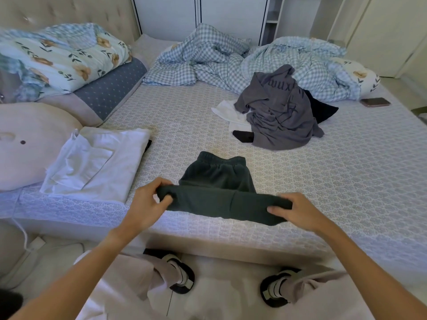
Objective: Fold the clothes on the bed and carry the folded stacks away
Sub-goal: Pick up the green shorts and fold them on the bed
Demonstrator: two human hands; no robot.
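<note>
The dark green shorts [219,185] lie on the bed [346,181] near its front edge, waistband at the far end, toward 12 o'clock, and the near part lifted into a band that runs from 9 to 3 o'clock between the two hands. At the band's left end the left hand [145,204] pinches the cloth, fingers curled over the top and thumb under. At the right end the right hand [298,211] grips the other corner the same way, thumb on the near side. Both hands are equally near and hold the cloth taut. The shorts' long axis runs from 6 to 12 o'clock, so the fold most likely carries the held edge straight away toward the waistband. At 10 o'clock lies a folded white garment [97,162]; at 1 o'clock, well apart, a heap with a grey shirt [279,109] waits unfolded.
</note>
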